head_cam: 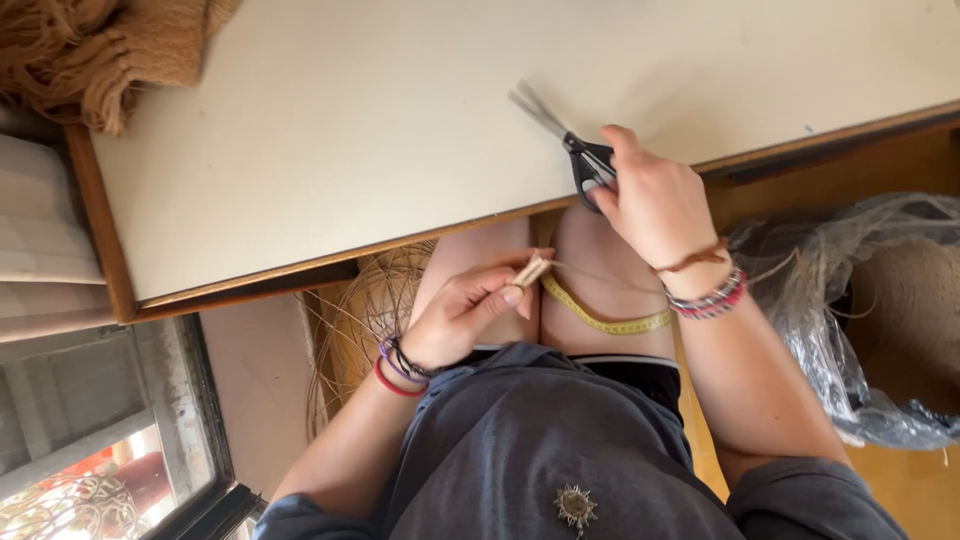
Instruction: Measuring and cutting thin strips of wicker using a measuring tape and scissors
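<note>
My right hand (652,196) grips black-handled scissors (560,135) at the front edge of the white table (330,130); the blades lie shut over the tabletop. My left hand (470,305) pinches a small pale wooden clothespin-like piece (531,270) above my knees. A thin strand (600,275) runs from it toward my right wrist. A yellow measuring tape (600,320) lies draped across my thighs.
A tan woven fringed textile (110,50) sits at the table's far left corner. A straw-coloured woven piece (365,310) lies under the table by my left leg. A clear plastic bag with a fibre spool (880,300) stands at right. A window (100,450) is lower left.
</note>
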